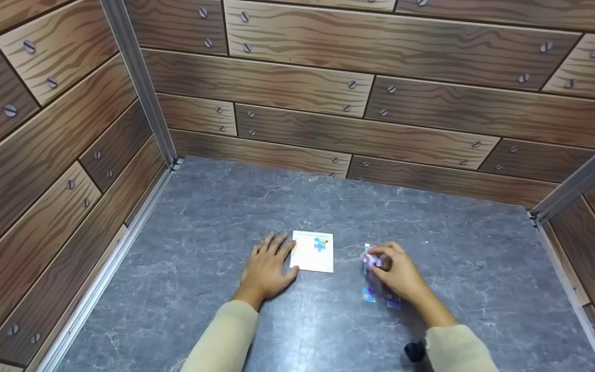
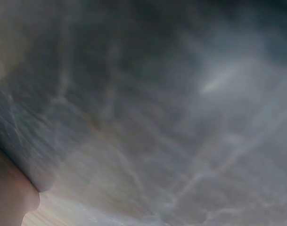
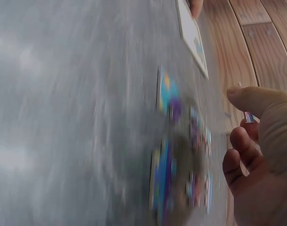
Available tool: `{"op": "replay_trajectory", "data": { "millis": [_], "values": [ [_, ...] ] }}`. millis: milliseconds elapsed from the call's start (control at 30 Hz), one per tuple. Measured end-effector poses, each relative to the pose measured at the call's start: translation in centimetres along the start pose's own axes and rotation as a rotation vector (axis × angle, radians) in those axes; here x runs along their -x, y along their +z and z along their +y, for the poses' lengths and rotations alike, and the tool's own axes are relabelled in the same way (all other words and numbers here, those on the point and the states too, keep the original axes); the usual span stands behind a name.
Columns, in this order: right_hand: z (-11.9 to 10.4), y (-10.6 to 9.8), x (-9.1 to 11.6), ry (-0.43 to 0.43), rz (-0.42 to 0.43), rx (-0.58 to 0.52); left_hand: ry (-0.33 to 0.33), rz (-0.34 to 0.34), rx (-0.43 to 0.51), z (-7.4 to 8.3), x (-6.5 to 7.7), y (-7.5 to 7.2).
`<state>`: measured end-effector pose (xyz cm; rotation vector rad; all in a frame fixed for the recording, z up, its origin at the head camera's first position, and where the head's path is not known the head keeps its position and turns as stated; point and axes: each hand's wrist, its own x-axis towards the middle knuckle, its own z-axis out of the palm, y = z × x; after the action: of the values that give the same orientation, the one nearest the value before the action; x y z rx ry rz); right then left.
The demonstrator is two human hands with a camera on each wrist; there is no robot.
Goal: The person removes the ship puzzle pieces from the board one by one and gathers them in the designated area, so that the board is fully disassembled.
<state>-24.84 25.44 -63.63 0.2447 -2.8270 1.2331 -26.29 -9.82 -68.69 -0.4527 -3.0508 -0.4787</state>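
Note:
My left hand (image 1: pixel 269 271) lies flat with its fingers spread, thumb and fingertips at the left edge of a white square puzzle board (image 1: pixel 305 261). A small group of joined blue jigsaw pieces (image 1: pixel 320 244) sits in the board's upper right. Right of the board, my right hand (image 1: pixel 401 271) pinches a small colourful jigsaw piece (image 3: pixel 248 117) between thumb and fingers, raised above the table. Beneath that hand are several loose jigsaw pieces (image 3: pixel 168 89), blurred and partly hidden in the head view. The left wrist view shows mostly blurred tabletop and a bit of skin.
The grey marbled tabletop (image 1: pixel 215 217) is enclosed by wood-patterned walls (image 1: pixel 297 119) at the back and both sides, with metal corner posts (image 1: pixel 142 77). A small black object (image 1: pixel 415 351) is near the right sleeve.

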Motion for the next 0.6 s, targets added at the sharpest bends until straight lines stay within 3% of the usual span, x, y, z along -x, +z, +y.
{"op": "replay_trajectory", "data": {
  "millis": [400, 600],
  "values": [
    [5.3, -5.7, 3.1, 0.017, 0.069, 0.108, 0.011, 0.006, 0.015, 0.0, 0.1, 0.0],
    [7.7, -7.8, 4.4, 0.082, 0.027, 0.118, 0.013, 0.015, 0.014, 0.0, 0.1, 0.0]
  ]
}}
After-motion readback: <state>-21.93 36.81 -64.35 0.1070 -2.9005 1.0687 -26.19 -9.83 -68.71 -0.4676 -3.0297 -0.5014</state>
